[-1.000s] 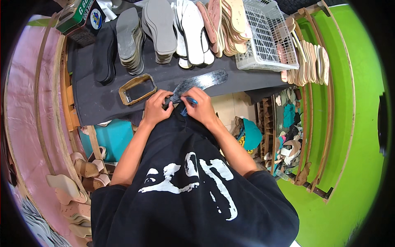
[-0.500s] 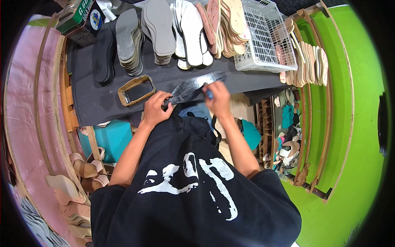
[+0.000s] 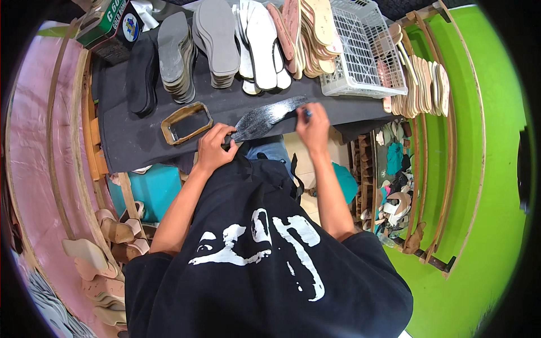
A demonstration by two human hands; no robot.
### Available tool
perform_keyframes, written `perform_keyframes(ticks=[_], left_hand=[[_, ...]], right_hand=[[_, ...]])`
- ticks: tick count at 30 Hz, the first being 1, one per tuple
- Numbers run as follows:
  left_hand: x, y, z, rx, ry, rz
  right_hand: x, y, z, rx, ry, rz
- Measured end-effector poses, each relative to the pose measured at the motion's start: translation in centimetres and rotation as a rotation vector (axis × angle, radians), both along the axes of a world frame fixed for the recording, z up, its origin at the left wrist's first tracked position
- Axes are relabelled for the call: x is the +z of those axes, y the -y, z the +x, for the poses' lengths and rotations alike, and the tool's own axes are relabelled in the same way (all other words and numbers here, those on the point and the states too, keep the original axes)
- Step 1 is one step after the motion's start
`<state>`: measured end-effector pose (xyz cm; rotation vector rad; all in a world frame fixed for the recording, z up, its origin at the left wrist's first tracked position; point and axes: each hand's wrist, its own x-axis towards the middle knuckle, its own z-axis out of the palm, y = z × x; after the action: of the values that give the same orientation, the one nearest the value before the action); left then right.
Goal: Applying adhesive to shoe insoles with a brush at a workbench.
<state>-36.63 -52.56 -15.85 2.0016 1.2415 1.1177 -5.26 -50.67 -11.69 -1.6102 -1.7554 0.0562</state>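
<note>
A black sole-shaped piece [image 3: 259, 120] lies flat near the front edge of the table, its upper face wet and glossy. My left hand [image 3: 214, 147] pinches its narrow left end between thumb and fingers. At its broad right end, my right hand [image 3: 314, 128] is closed around a tool with a blue handle [image 3: 307, 114]; the working tip cannot be made out. Left of the sole piece stands an open, brown-rimmed container [image 3: 187, 122] with a dark inside, close to my left hand.
Along the table's [image 3: 129, 143] back lie black soles [image 3: 142, 76], grey soles [image 3: 217, 42], white insoles [image 3: 264, 48] and tan insoles [image 3: 319, 28], in stacks. A white plastic basket [image 3: 360, 50] sits at the back right, a green tin [image 3: 110, 31] at the back left. Wooden racks [image 3: 439, 135] flank both sides.
My right hand, with the blue-handled tool, has moved right from over the sole piece to its right end. My left hand and the sole piece have stayed put.
</note>
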Motion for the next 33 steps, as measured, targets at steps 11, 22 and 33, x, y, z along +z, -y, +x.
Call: perform_keyframes(ticks=[11, 22, 33], left_hand=[[-0.2, -0.2, 0.1, -0.003, 0.007, 0.015], [-0.6, -0.3, -0.4, -0.036, 0.028, -0.028], [-0.2, -0.2, -0.9, -0.057, 0.063, -0.044]], right_hand=[[0.6, -1.4, 1.7, -0.169, -0.482, -0.204], [0.2, 2.1, -12.2, 0.376, -0.216, -0.116], [1.4, -0.5, -2.3, 0.011, -0.157, -0.104]])
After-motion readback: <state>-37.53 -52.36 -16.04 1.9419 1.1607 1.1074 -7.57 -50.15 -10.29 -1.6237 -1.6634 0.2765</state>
